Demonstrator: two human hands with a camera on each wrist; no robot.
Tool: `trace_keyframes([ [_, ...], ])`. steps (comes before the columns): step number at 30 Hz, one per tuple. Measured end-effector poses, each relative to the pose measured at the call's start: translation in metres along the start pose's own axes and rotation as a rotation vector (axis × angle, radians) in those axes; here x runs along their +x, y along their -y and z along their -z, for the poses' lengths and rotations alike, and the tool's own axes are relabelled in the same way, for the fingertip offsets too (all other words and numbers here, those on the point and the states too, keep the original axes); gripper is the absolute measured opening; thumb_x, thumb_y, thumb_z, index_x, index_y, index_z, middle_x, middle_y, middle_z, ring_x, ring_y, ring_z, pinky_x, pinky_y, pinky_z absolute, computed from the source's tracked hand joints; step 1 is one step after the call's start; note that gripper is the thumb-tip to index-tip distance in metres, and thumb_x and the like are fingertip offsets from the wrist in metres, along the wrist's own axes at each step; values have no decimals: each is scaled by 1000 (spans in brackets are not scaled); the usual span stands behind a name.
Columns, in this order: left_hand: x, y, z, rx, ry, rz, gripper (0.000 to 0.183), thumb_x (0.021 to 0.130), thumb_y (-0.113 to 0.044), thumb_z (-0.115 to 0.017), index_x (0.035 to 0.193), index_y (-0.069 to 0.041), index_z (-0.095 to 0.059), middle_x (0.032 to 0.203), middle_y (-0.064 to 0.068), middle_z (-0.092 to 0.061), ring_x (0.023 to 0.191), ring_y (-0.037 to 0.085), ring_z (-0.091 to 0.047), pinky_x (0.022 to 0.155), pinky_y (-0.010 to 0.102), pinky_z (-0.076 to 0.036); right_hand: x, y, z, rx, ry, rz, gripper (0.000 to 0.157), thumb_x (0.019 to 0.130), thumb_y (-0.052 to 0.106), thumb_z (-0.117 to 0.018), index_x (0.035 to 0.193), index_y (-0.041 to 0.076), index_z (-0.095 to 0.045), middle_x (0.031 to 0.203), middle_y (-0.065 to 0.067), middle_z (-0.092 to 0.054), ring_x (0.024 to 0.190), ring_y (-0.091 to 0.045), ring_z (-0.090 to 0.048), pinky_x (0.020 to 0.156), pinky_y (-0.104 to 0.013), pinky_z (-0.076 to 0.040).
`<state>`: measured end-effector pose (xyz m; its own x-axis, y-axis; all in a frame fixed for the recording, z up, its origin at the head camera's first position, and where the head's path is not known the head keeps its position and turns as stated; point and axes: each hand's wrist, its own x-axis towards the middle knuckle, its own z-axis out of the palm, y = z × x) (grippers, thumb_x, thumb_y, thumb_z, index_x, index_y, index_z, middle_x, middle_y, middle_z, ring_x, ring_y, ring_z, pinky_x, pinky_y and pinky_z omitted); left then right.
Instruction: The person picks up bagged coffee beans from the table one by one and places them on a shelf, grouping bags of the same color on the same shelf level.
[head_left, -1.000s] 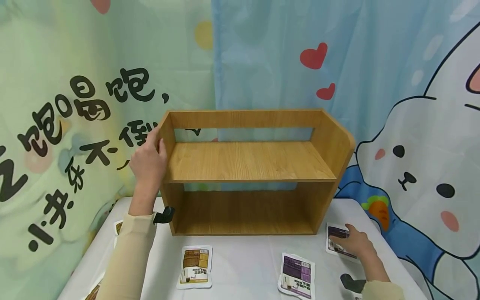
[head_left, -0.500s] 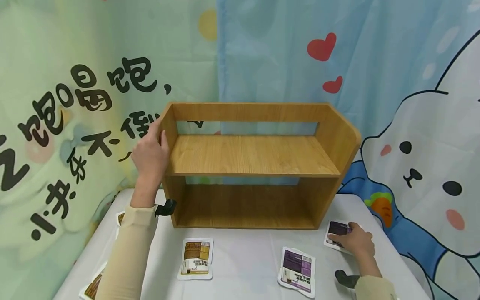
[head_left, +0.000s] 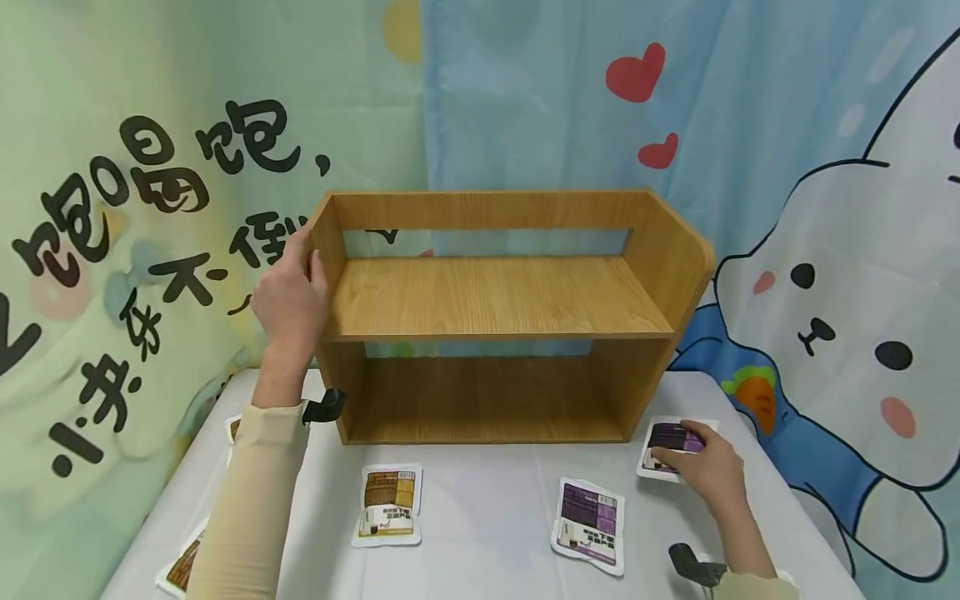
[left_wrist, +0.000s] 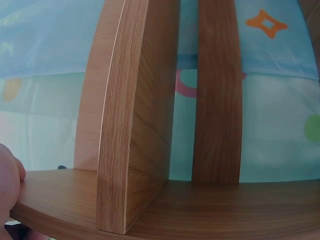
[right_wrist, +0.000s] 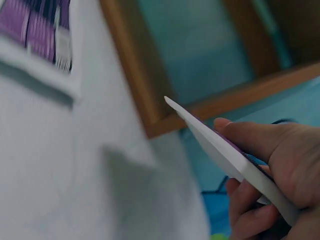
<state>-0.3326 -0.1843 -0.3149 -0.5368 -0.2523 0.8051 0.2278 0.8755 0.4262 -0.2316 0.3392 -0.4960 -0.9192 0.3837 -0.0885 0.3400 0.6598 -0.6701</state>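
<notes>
A two-tier wooden shelf [head_left: 501, 300] stands on the white table. My left hand [head_left: 291, 304] grips the upper edge of its left side panel; in the left wrist view, part of that hand [left_wrist: 7, 182] lies at the wood's edge. My right hand [head_left: 718, 467] pinches a white flat pouch with a purple label [head_left: 660, 442], beside the shelf's lower right corner. Up close in the right wrist view, this pouch [right_wrist: 220, 150] tilts between thumb and fingers, raised above the tabletop with a shadow below it.
Another purple-labelled pouch [head_left: 590, 527] lies at the front right of the table [head_left: 487, 533], and a brown-labelled pouch [head_left: 387, 507] at the front left. More brown pouches [head_left: 183, 567] lie partly behind the left sleeve. Printed curtains [head_left: 517, 100] hang behind the shelf.
My right hand has taken hold of the pouch on the right and lifted it slightly. The left hand keeps its place on the shelf; the head view has shifted a little.
</notes>
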Motion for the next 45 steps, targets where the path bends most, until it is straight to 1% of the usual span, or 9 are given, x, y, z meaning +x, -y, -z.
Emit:
trace_keyframes([
  [9,-1,2,0,2,19,-9,33,100,-22,-53,131,-15,-59,99,19,-71,64,39,-63,46,48,-43,-61,47,24,30,54,-21,90,82,44,-77,151,7,-32,143,-37,-29,115,-52,-36,90,-59,-44],
  [12,1,1,0,2,11,-11,32,100,-22,-54,131,-15,-59,102,18,-71,66,39,-64,48,48,-43,-76,69,30,32,33,13,89,81,42,-78,151,10,-33,144,-36,-29,115,-51,-37,87,-56,-47],
  [17,2,-3,-4,15,16,-19,32,100,-22,-53,131,-15,-59,99,19,-71,64,39,-63,47,50,-44,-95,101,39,43,5,94,85,82,39,-78,151,13,-35,144,-33,-33,115,-51,-39,84,-54,-50],
  [20,0,-4,-7,12,41,-28,34,100,-24,-52,133,-15,-58,96,19,-71,61,38,-62,46,48,-44,-103,118,41,61,6,129,83,83,36,-77,151,14,-35,145,-33,-32,118,-51,-38,86,-56,-48],
  [23,-2,-4,-7,22,43,-13,34,100,-23,-53,133,-16,-58,94,19,-71,59,38,-61,45,47,-43,-111,139,39,90,16,184,81,84,34,-77,151,15,-36,147,-30,-32,122,-51,-36,89,-59,-44],
  [29,2,4,-3,22,15,-14,33,100,-22,-54,132,-16,-58,97,19,-71,61,38,-62,48,49,-44,-114,188,25,172,25,336,76,84,32,-77,148,19,-41,146,-25,-36,122,-45,-39,92,-58,-44],
  [35,5,7,-4,34,16,7,32,100,-22,-54,131,-18,-59,95,18,-71,62,38,-62,47,48,-43,-111,232,14,236,72,432,74,82,36,-78,146,24,-44,145,-16,-42,119,-36,-44,92,-52,-43],
  [41,7,4,-4,20,15,-7,33,100,-23,-54,132,-18,-58,96,18,-71,62,38,-62,48,48,-43,-97,272,8,273,53,558,68,80,28,-80,141,22,-51,133,-12,-52,107,-30,-50,81,-41,-45],
  [45,5,1,-3,25,14,-4,32,100,-22,-54,131,-17,-59,95,18,-71,60,37,-61,46,48,-42,-82,296,3,273,88,588,67,79,28,-81,139,21,-52,128,-11,-54,103,-29,-52,75,-39,-48],
])
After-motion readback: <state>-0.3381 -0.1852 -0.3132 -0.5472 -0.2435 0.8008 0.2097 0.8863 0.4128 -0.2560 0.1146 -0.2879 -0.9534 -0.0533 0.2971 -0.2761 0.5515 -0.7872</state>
